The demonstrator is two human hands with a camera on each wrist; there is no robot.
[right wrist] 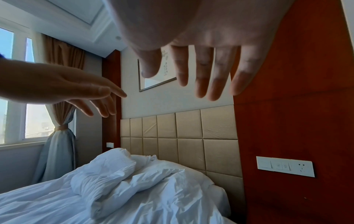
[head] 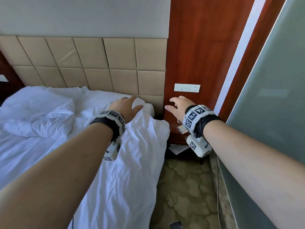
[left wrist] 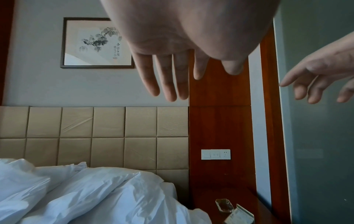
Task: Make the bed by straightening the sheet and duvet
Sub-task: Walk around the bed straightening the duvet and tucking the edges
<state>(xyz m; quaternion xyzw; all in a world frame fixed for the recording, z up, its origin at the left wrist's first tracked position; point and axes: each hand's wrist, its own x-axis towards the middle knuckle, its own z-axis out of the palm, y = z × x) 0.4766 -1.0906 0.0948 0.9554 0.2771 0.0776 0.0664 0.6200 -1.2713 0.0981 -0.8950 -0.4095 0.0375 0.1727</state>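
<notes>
A white duvet lies wrinkled across the bed, bunched into a thick fold at the left near the headboard. The same rumpled duvet fills the bottom of the left wrist view, and the duvet shows in the right wrist view. My left hand hovers over the duvet's top right corner with fingers straight, holding nothing. My right hand is stretched out beyond the bed's right edge, above the nightstand, fingers spread and empty. Both hands show open from below: left hand, right hand.
A beige padded headboard backs the bed. A red-brown wood panel with a white switch plate stands to the right, over a nightstand holding small items. A frosted glass wall is at far right, patterned carpet below.
</notes>
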